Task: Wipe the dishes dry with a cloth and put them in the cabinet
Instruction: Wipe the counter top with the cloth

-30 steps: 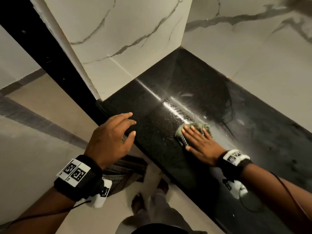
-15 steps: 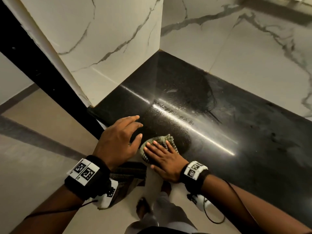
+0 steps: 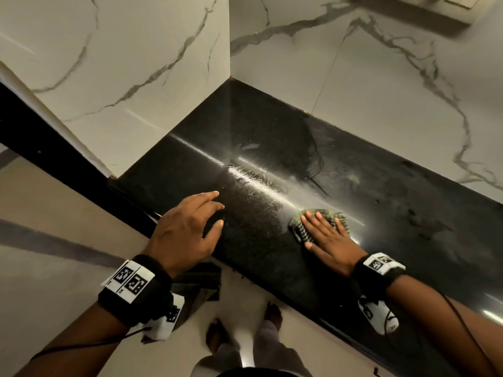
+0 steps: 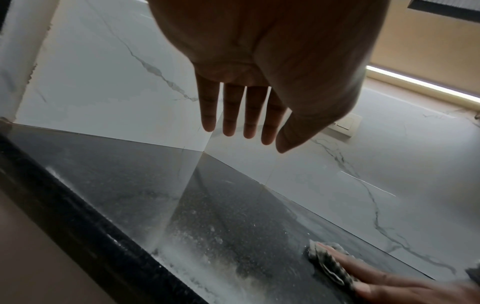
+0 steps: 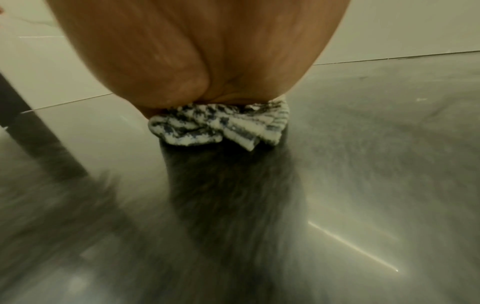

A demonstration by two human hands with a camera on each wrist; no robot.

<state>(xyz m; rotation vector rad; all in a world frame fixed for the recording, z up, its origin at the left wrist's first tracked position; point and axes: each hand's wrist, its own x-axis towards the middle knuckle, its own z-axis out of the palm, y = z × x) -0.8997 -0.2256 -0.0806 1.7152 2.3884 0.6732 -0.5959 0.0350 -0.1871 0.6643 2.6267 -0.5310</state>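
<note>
Much of cloth [image 3: 298, 227] out of sight under right hand [image 3: 330, 242]

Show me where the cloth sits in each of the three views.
Head: cloth right of centre, under the right hand's fingers on the counter.
Left wrist: cloth at bottom right, under those same fingers.
Right wrist: cloth at centre, just beneath the palm.
Shared landmark: the seam where the black counter meets the marble wall.
</note>
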